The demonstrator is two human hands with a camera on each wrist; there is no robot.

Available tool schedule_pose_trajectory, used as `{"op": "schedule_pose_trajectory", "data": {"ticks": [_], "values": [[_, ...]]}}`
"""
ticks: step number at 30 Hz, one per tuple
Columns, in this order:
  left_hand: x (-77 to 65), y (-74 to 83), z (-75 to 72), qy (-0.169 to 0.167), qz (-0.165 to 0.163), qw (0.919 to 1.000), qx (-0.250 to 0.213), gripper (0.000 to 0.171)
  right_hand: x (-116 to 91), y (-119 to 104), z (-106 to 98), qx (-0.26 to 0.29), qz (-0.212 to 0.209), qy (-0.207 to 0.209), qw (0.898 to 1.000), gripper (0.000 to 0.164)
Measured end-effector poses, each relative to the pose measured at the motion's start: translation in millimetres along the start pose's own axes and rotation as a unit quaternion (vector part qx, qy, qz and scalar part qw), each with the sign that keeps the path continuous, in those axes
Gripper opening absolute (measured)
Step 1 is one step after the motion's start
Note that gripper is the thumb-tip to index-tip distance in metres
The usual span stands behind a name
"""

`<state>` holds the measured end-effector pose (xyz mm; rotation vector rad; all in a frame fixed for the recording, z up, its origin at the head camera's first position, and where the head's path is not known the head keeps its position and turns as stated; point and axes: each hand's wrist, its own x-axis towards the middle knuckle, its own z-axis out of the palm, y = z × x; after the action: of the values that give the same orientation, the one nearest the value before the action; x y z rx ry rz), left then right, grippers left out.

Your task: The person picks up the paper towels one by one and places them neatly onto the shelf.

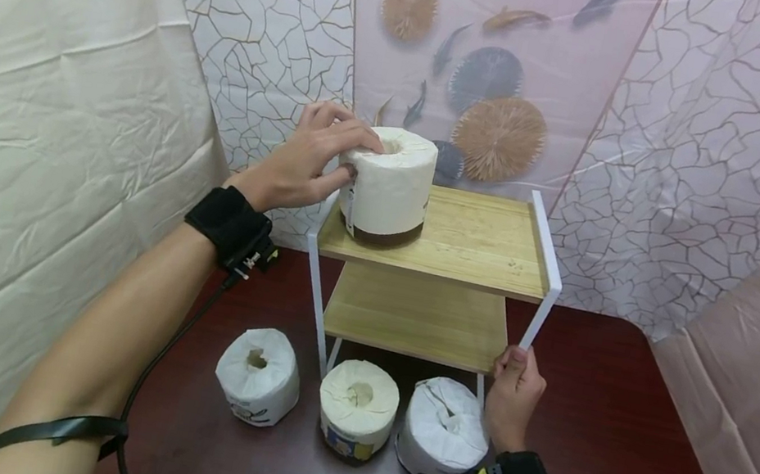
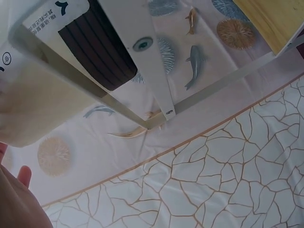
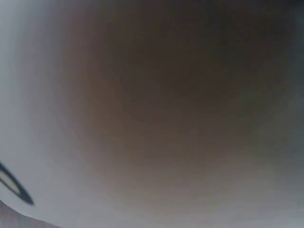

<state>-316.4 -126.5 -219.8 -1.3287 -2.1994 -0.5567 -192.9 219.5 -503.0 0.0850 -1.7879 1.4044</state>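
Note:
A wrapped toilet paper roll (image 1: 391, 185) with a brown band round its base is on the left of the top board of a small two-tier shelf rack (image 1: 481, 232). My left hand (image 1: 322, 153) holds this roll from its left side, fingers over the upper rim and thumb on the front. In the left wrist view, the rack's white side frame (image 2: 147, 61) crosses in front of the roll (image 2: 47, 104). My right hand (image 1: 515, 391) grips the rack's front right leg. The right wrist view is mostly a dark blur, with a pale wrapper (image 3: 28, 142) at its left.
Three more wrapped rolls stand on the dark red table (image 1: 616, 440) before the rack: a left one (image 1: 258, 375), a middle one (image 1: 357, 412) and a right one (image 1: 444, 434) close to my right wrist. Behind the rack hangs a patterned cloth (image 1: 271, 29); pale cloth (image 1: 52, 94) borders the left.

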Motion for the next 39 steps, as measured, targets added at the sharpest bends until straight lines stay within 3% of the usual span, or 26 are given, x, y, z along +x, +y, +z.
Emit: {"op": "schedule_pose_trajectory", "data": {"ticks": [7,17,29,39], "values": [[0.8,3.4,0.0,0.000,0.017,0.9994,0.031,0.038,1,1,1,0.000,-0.002,0.005,1.000,0.047],[-0.5,8.0,7.1,0.008,0.018,0.9984,0.052,0.043,1,2,-1,0.013,-0.010,-0.004,1.000,0.046],[2.1,0.1,1.0,0.000,0.005,0.9999,0.012,0.053,3,-11,-1,0.011,-0.010,0.021,1.000,0.047],[-0.1,-7.1,-2.1,-0.007,0.016,0.9997,0.019,0.046,0,0,-1,0.014,-0.007,0.000,1.000,0.045]]}}
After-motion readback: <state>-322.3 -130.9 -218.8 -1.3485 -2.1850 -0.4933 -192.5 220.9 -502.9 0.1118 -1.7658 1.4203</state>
